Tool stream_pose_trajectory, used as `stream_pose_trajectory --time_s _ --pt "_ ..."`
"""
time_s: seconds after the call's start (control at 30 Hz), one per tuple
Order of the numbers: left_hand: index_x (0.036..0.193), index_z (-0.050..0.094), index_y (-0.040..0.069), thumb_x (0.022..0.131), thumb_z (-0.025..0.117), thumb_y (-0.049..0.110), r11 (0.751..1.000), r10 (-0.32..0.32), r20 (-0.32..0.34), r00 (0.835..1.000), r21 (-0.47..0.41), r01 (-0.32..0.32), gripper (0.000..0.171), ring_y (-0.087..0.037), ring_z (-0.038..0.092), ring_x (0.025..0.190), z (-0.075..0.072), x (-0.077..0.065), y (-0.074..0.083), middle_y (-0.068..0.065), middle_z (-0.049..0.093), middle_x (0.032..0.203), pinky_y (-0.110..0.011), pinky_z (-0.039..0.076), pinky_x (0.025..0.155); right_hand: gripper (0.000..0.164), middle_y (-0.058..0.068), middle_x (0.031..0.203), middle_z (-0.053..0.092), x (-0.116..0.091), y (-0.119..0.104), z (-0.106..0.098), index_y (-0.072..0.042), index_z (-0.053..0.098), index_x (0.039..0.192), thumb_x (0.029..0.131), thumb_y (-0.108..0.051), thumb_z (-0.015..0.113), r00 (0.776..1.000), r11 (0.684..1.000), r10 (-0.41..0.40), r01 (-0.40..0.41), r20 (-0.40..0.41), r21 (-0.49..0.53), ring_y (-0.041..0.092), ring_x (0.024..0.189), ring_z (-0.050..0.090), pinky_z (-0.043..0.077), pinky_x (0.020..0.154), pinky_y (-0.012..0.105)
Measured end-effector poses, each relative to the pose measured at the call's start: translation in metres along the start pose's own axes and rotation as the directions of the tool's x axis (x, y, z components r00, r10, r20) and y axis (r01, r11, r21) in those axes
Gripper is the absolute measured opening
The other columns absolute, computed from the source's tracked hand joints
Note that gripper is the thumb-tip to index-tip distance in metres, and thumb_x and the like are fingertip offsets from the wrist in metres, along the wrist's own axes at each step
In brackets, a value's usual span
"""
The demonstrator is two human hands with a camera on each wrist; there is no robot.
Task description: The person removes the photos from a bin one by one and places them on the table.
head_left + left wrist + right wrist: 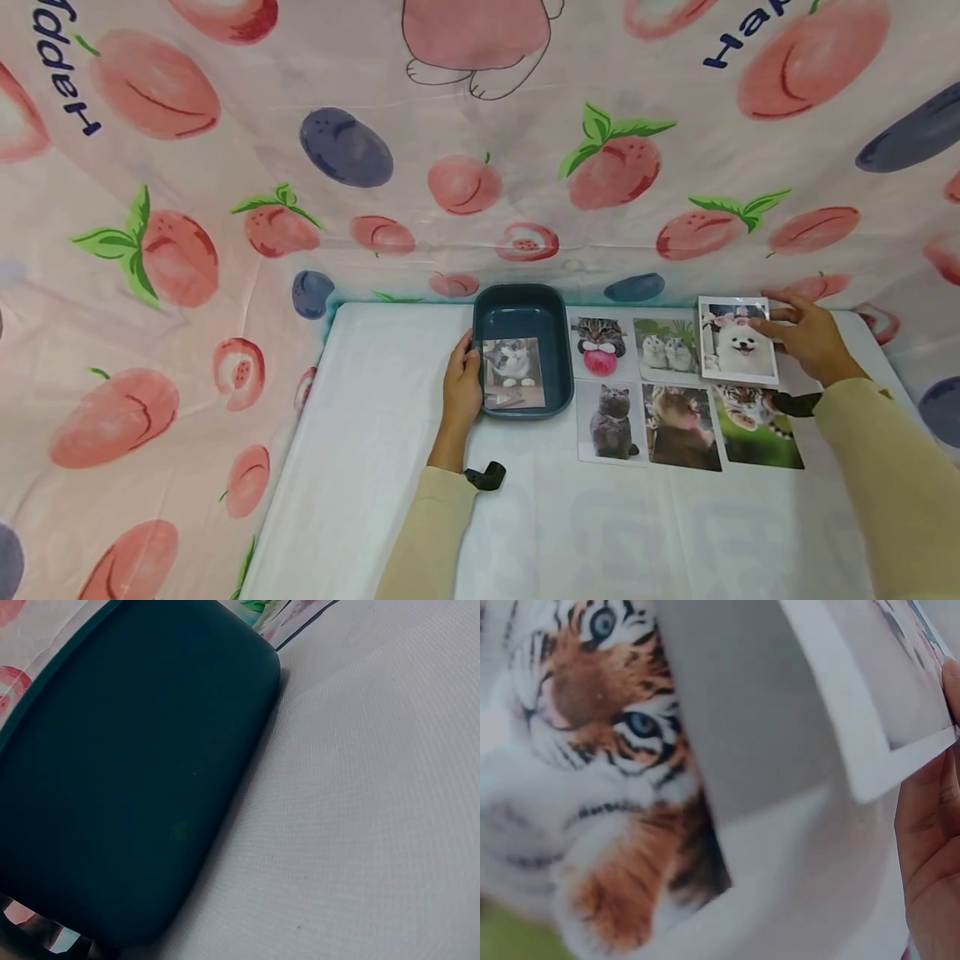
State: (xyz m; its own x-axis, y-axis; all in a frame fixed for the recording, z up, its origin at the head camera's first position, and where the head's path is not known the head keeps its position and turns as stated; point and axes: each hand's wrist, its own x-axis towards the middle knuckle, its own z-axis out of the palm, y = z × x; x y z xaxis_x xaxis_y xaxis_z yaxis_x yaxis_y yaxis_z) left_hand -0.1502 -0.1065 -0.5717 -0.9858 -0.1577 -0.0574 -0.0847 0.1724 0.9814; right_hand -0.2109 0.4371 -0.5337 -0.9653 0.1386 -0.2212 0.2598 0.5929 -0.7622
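Observation:
My left hand point(461, 390) grips the left side of a dark teal plastic tray point(557, 367), thumb at the rim. Lying in the tray is a photo card of a grey and white cat point(513, 367). In the left wrist view the outer wall of the tray point(150, 765) fills much of the frame, hiding most of that hand. At the right, my right hand point(813, 337) pinches a white-bordered photo card of a fluffy white dog point(742, 346) by its right edge. This card is tilted up off the table, just above the tiger photo card point(757, 429).
Beside the tray lie several more photo cards: a tabby with a pink ball point(600, 346), two small furry animals point(667, 352), a grey cat point(613, 423) and a blurry brown animal point(682, 427). A fruit-printed cloth point(525, 125) hangs behind the white table point(375, 467).

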Motion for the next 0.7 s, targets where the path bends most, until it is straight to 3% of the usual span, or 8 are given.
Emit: stream_pose_trajectory --time_s 0.17,0.33,0.47,0.6,0.7 --pt "0.158 0.04 0.022 0.111 0.041 0.03 1.0 0.002 -0.003 1.0 0.007 -0.002 0.047 -0.027 0.03 0.154 0.0 0.0 0.0 -0.005 0.038 0.164 -0.05 0.025 0.126 0.086 -0.007 0.121 0.052 0.003 0.008 0.003 -0.033 0.028 0.162 0.09 -0.052 0.072 1.0 1.0 0.02 -0.02 -0.004 0.013 -0.013 0.083 0.056 0.057 0.069 0.02" --pt "0.158 0.04 0.023 0.111 0.04 0.029 1.0 -0.005 -0.001 1.0 0.004 0.005 0.047 -0.026 0.029 0.155 0.0 0.0 0.0 -0.004 0.038 0.164 -0.05 0.025 0.126 0.089 0.014 0.13 0.055 0.006 0.008 0.005 -0.018 0.03 0.163 0.092 -0.052 0.071 0.997 0.999 0.038 -0.04 -0.066 -0.033 -0.013 0.078 0.054 0.054 0.065 0.017" --pt "0.158 0.04 0.027 0.111 0.04 0.03 1.0 -0.016 0.004 1.0 -0.001 0.016 0.047 -0.024 0.029 0.155 0.0 0.0 0.001 -0.002 0.037 0.165 -0.048 0.025 0.126 0.089 0.027 0.14 0.053 0.009 0.009 0.006 -0.005 0.032 0.159 0.093 -0.053 0.068 0.994 0.994 0.053 -0.062 -0.1 -0.093 0.007 0.093 0.062 0.05 0.066 0.018" --pt "0.158 0.04 0.027 0.111 0.04 0.03 1.0 -0.014 0.004 1.0 -0.002 0.014 0.047 -0.024 0.029 0.155 0.0 0.0 0.001 -0.003 0.037 0.165 -0.048 0.025 0.126 0.09 0.034 0.144 0.048 0.01 0.012 0.009 -0.002 0.031 0.159 0.094 -0.054 0.067 0.995 0.991 0.068 -0.075 -0.074 -0.107 0.044 0.12 0.056 0.054 0.086 0.046" --pt "0.158 0.04 0.026 0.111 0.04 0.03 1.0 -0.008 0.003 1.0 -0.002 0.008 0.047 -0.025 0.028 0.155 0.0 -0.001 0.001 -0.003 0.037 0.165 -0.05 0.024 0.126 0.089 0.036 0.144 0.047 0.01 0.014 0.013 -0.003 0.031 0.158 0.094 -0.054 0.066 0.994 0.99 0.085 -0.092 -0.064 -0.11 0.05 0.125 0.05 0.046 0.096 0.063"
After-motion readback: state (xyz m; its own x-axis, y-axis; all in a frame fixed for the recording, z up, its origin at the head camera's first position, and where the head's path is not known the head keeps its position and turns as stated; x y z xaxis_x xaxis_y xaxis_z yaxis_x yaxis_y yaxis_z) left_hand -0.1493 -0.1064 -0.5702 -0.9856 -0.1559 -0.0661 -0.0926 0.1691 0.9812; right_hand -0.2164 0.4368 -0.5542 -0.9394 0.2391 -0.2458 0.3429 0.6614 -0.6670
